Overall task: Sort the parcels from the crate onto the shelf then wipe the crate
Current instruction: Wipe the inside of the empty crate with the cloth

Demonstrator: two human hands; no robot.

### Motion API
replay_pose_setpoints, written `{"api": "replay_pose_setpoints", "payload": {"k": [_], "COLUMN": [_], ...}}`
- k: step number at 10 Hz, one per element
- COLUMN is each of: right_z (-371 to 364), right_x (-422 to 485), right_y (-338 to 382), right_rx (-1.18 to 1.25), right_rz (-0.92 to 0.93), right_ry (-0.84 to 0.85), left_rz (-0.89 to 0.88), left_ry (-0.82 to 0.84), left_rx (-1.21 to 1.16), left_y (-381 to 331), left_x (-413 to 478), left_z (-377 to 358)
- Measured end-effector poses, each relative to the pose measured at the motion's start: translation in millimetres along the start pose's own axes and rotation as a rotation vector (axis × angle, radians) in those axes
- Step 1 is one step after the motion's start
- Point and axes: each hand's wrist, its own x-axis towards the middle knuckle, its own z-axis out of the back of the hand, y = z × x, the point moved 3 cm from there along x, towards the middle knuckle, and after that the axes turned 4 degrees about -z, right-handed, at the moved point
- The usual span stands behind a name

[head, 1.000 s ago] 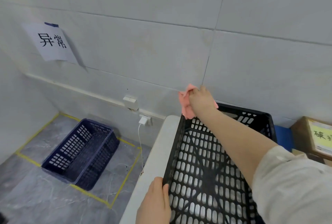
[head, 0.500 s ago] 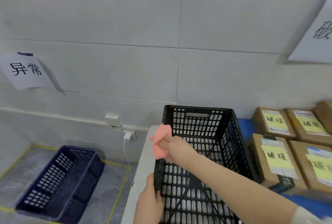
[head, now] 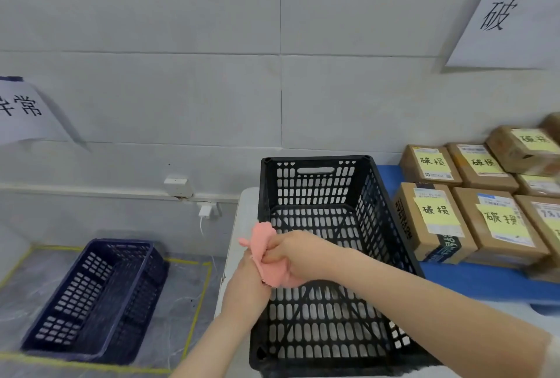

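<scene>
— Where's your cloth [head: 266,252] now?
— Bunched in your right hand [head: 298,253], fingers curled round it, at the left wall of the black crate [head: 315,184], which sits empty on the surface [head: 242,220].
— And your left hand [head: 247,282]?
— On that same wall's rim; your right hand hides its fingers, so I cannot tell its grip.
— How will things handle?
— The cloth looks soft and light: keep it wadded. The crate seems stiff, light plastic and may slide, so brace its rim.
</scene>
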Motion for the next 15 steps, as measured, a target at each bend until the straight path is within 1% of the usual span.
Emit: {"api": "replay_pose_setpoints", "payload": {"k": [1,2,3,4,5,6,7,8,9,10,11,12,13,14,15], "right_z": [3.3,4.8,0.7,-4.1,-2.8,-1.6,3.2,11.4,29.7,32.1,6.2,-34.6,-54.6,-66.3,-88.0], "right_x": [-2.9,-9.9,-18.9,-33.4,-48.2,-56.9,-55.5,-39.6,-13.1,23.6,53.0,88.5,107.6,122.5,134.9], "right_y": [-0.4,-4.2,-22.5,-43.3,-58.8,-68.7,-73.2,-75.4,-76.8,-67.3,-67.6,-62.9,-63.1,-73.7,-85.5], "right_rx": [0.065,0.274,0.706,1.253,1.672,1.885,1.894,1.956,1.663,0.877,0.425,0.223,0.001,-0.147,-0.153], "right_rz": [-0.032,-0.096,-0.409,-0.809,-0.997,-1.032,-1.073,-0.936,-0.809,-0.501,-0.476,-0.543,-0.523,-0.522,-0.518], "right_ry": [0.067,0.070,0.030,-0.124,-0.423,-0.627,-0.756,-0.951,-1.156,-1.037,-1.039,-0.723,-0.703,-0.742,-0.800], "left_rz": [-0.046,-0.035,-0.026,-0.048,-0.032,0.005,-0.050,-0.216,-0.230,-0.095,-0.100,-0.105,-0.111,-0.111,-0.100], "left_ry": [0.037,0.051,0.035,0.040,0.109,0.194,0.195,0.046,-0.030,-0.003,-0.032,-0.047,-0.057,-0.071,-0.071], "left_rx": [0.019,-0.005,-0.009,0.015,0.017,0.044,0.136,0.296,0.404,0.364,0.167,0.085,0.033,0.043,0.027], "left_y": [-2.6,-2.9,-3.0,0.5,9.5,15.2,0.1,-33.0,-47.0,-33.4,-19.0,-13.2,-9.3,-8.9,-6.4], "left_x": [5.1,0.6,-9.5,-27.0,-50.0,-58.4,-38.3,16.1,75.2,106.2,112.2,117.1,119.8,122.8,123.3], "left_z": [0.7,-0.5,0.0,1.3,2.1,5.9,15.8,30.6,34.3,21.4,11.6,11.1,10.2,9.1,9.4]}}
